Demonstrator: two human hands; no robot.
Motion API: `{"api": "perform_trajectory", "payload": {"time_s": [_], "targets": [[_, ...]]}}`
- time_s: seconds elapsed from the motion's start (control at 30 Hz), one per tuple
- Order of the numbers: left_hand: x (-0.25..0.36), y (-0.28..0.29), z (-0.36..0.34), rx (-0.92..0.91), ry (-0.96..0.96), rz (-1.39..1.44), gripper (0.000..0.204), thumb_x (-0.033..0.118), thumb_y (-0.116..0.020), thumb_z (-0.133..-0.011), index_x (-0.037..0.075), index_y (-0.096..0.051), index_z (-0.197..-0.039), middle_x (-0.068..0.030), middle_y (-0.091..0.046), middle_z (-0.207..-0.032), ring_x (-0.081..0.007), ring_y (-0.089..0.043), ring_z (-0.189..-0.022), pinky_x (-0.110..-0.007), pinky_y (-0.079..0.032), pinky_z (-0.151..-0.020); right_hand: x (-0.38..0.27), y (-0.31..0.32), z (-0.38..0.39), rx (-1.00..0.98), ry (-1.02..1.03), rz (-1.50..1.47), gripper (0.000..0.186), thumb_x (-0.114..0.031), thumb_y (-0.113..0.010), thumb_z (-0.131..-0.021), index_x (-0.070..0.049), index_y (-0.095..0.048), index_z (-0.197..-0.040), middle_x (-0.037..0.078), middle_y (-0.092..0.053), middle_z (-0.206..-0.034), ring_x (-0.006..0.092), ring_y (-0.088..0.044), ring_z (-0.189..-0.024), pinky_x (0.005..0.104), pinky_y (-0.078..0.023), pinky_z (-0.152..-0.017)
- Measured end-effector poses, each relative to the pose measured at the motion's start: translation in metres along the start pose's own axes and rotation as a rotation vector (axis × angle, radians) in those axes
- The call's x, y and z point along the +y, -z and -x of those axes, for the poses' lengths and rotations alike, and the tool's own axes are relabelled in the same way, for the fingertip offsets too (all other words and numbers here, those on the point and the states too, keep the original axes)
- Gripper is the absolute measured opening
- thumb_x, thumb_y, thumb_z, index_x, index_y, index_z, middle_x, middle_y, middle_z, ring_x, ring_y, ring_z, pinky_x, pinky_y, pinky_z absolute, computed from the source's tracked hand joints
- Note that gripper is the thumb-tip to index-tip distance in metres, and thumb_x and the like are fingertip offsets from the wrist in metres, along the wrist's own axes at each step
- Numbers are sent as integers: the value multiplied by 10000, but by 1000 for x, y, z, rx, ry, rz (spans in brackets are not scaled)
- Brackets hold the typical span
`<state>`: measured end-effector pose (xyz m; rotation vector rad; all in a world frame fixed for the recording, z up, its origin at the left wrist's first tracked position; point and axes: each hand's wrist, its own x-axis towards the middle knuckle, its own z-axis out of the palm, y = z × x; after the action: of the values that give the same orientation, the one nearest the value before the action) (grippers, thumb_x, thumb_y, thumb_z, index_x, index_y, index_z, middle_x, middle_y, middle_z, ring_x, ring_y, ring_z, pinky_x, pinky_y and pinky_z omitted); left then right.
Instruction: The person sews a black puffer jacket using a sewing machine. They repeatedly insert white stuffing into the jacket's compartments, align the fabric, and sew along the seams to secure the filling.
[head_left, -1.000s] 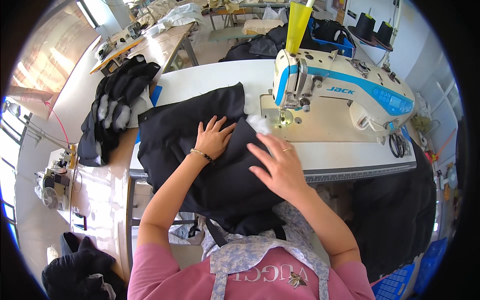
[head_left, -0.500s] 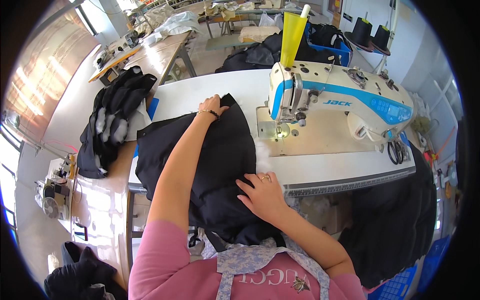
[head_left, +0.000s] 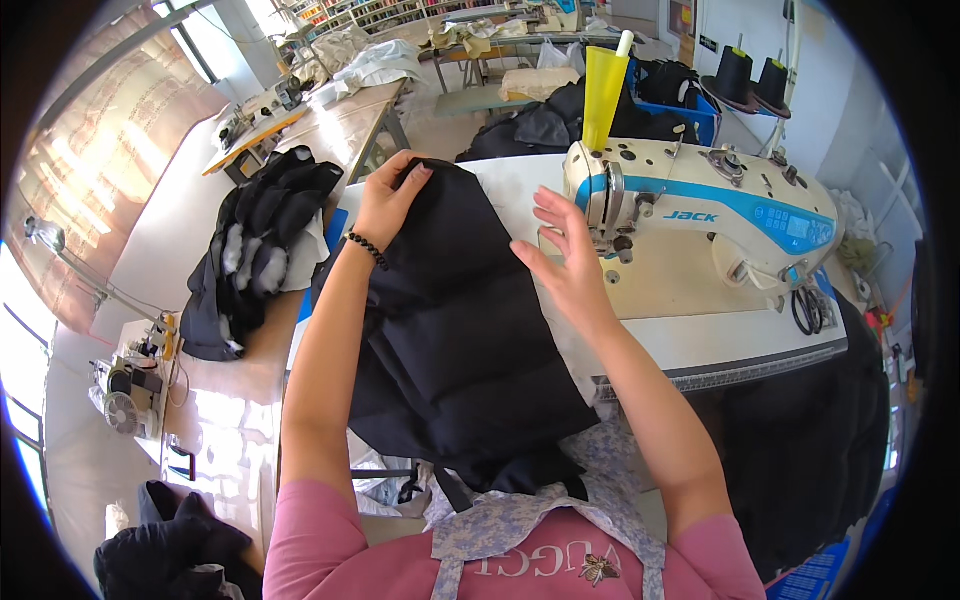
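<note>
Gripping the far edge of a black fabric piece (head_left: 450, 290) with the left hand (head_left: 388, 198), held the thumb on top and the fingers mostly hidden behind. Had the right hand (head_left: 575, 268) unclenched beside the fabric's right edge, thumb and fingers spread apart, between the fabric and the sewing machine (head_left: 700, 205). Could not tell whether touching the fabric with that thumb or merely near. Had the fabric lying on the white bench (head_left: 700, 340), left of the machine, slightly creased, with the near end reaching over the front edge to the floral apron (head_left: 545, 510). Wore a dark bead bracelet (head_left: 366, 247) on the left wrist and a pink top (head_left: 320, 535) under the apron. Had a yellow holder (head_left: 603, 100) standing on the machine's left end and a ruler strip (head_left: 725, 371) along the bench's front edge. Saw two black thread cones (head_left: 735, 73) upright beyond the machine, and, left of the bench, a heap of black padded pieces (head_left: 285, 205) showing white filling; further left, a small fan (head_left: 122, 412).
</note>
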<state>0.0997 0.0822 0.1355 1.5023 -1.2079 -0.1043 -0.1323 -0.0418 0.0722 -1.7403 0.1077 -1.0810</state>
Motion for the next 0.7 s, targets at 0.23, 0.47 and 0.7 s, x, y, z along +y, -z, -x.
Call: {"api": "perform_trajectory", "payload": {"time_s": [0.23, 0.47, 0.7], "targets": [[39, 13, 12, 106, -35, -115, 246, 243, -678, -984, 0, -657, -1021, 38, -611, -855, -51, -501, -832, -232, -448, -762, -44, -31, -14, -84, 211, 14, 507, -156, -764, -874, -34, -551, -1317, 114, -619, -1192, 264, -588, -1090, 357, -474, -956], [55, 14, 23, 151, -76, -156, 247, 246, -682, -979, 2, -653, -1004, 32, -606, -837, -54, -501, -813, -234, -452, -741, -58, -43, 1, -131, 258, 82, 410, -137, -735, -884, 27, -564, -1219, 199, -636, -1090, 376, -616, -1006, 410, -501, -888], [88, -13, 31, 22, -337, -94, 137, 33, -572, -974, 11, -671, -1065, -60, -696, -975, -128, -640, -924, -252, -492, -871, -79, -45, -57, -904, -133, 20, 811, -552, -711, -873, 37, -501, -1389, 243, -567, -1378, 340, -505, -1320, 373, -372, -1133]]}}
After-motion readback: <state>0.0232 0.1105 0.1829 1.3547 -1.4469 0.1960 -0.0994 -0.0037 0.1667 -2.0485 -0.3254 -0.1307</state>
